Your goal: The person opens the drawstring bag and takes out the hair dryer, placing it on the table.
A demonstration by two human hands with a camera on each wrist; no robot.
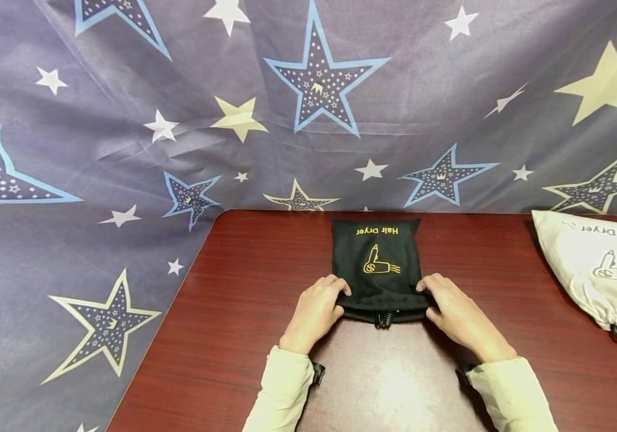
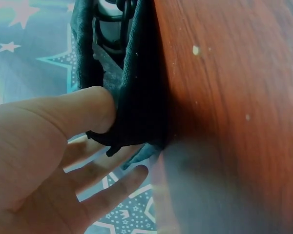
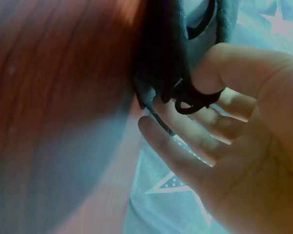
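A black drawstring bag (image 1: 376, 291) lies flat near the back of the table, its yellow "Hair Dryer" lettering and dryer drawing upside down to me. My left hand (image 1: 313, 315) pinches the left corner of the bag's mouth, and my right hand (image 1: 464, 318) pinches the right corner. In both wrist views the thumbs are at the parted opening with the fingers outside. A black cord lock (image 1: 384, 319) sits at the middle of the near edge. Something pale with black loops shows inside the mouth in the left wrist view; its kind is unclear.
A white drawstring bag (image 1: 597, 255) with similar lettering lies at the right, cut off by the frame edge. The reddish-brown wooden table (image 1: 243, 300) meets a grey star-patterned cloth (image 1: 189, 78) behind and to the left.
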